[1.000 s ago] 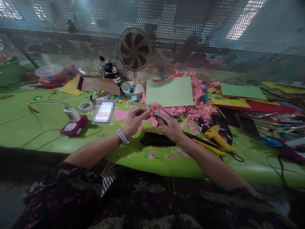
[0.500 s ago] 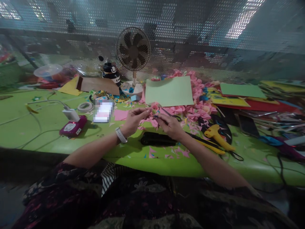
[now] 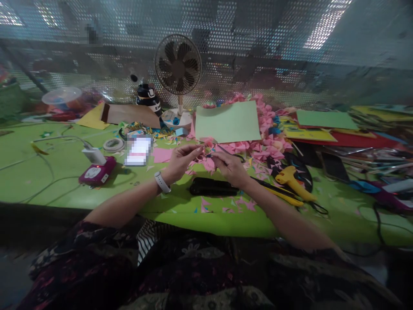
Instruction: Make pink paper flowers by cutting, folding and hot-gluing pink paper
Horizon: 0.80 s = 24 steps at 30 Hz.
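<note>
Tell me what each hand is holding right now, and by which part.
The right hand appears to pinch a small dark item at the fingertips; which part is unclear. The left hand has its fingertips together; whether they hold anything cannot be told.

Worktop [image 3: 174, 204]: lime green
Fan [image 3: 178, 69]: greyish brown
Sheet [image 3: 227, 122], right of fan: plain pale green
Paper pieces [image 3: 273, 150], right of fan: pink
Bottle [image 3: 147, 95], left of fan: black, white lettering
Glue gun [image 3: 296, 184]: yellow
Sleeve [image 3: 80, 249]: dark, floral
</note>
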Motion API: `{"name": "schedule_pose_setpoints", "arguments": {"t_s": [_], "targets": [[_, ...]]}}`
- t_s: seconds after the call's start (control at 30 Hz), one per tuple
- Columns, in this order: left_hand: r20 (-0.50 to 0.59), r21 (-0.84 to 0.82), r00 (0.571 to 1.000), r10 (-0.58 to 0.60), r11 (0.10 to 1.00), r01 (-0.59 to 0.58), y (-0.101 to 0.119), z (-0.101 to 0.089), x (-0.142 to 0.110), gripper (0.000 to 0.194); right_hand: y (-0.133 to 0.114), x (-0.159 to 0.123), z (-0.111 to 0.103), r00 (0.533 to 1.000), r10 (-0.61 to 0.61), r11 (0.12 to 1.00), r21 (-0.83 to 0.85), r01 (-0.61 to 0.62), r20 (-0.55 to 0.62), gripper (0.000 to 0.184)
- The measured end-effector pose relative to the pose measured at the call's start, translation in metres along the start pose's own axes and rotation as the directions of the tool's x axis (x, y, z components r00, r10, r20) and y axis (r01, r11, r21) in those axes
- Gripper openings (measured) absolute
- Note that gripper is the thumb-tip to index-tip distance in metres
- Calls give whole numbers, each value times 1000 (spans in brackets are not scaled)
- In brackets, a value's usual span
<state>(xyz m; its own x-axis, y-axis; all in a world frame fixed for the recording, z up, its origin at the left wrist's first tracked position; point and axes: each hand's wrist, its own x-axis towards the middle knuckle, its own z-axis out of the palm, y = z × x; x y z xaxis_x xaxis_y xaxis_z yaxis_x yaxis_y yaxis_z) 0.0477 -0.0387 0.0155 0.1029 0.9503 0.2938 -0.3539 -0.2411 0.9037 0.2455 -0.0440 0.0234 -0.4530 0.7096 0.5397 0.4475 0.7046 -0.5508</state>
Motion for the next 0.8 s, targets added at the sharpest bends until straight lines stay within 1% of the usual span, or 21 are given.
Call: {"name": "schedule_pose_setpoints", "arguments": {"t_s": [0.1,0.17,0.23,0.3,0.4,0.47,0.63,0.7,0.8], "targets": [[-6,-11,1000,-16,1000,16,-1,-1,1,24,-2,-1,1,1000,0,1000,-10,1,23,39],[-25,4,1000,13,1000,-13,0,0,1,25,-4,-2,3,1000,-15,999,-48,15,8,35],[-36,31,999,39,999,-38,2,2,0,30,-5,-3,5,1000,-26,996,-88,25,-12,31],[-36,50,998,50,998,-48,2,3,-1,32,-5,-4,6,1000,-19,992,-122,17,-22,29],[-25,52,999,43,998,-42,1,3,-2,29,-2,-4,6,999,-6,988,-152,0,-38,28],[-16,54,999,37,998,-36,0,2,-2,29,0,-3,5,999,-13,992,-128,8,-37,28],[21,51,1000,2,999,-3,-4,-2,0,30,1,-1,2,999,-25,999,-44,26,26,30],[27,40,1000,-13,999,12,-3,-1,0,29,0,0,1,999,-19,999,-42,21,43,30],[-1,37,1000,10,999,-10,0,2,-1,29,-3,-2,3,999,-22,996,-83,25,37,30]]}}
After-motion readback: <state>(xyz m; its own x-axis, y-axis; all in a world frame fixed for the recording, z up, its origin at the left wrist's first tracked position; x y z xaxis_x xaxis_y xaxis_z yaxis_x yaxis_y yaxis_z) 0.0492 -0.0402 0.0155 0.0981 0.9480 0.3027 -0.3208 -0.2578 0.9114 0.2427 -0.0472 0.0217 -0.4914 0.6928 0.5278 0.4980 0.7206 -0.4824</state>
